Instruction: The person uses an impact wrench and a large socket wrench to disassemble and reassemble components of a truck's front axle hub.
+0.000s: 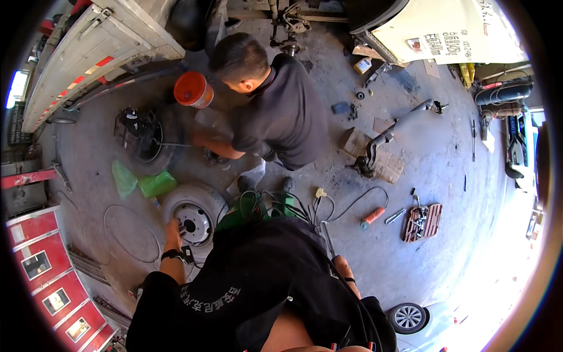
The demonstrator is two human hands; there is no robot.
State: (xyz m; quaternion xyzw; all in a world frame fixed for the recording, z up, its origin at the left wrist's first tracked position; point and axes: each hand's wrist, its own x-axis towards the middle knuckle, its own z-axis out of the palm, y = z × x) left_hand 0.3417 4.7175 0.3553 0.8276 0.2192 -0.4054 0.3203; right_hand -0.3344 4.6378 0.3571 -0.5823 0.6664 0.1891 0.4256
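Left hand (173,226) touching wheel (195,216) rim, wheel just right of it

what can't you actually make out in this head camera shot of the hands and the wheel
- Right hand: mostly hidden behind the black shirt, so its grip cannot be told.
- Left hand: on the wheel; fingers too small to read.
- Co-worker's hands: hidden by their own arm and body.
- Small parts on the tray: too small to identify.
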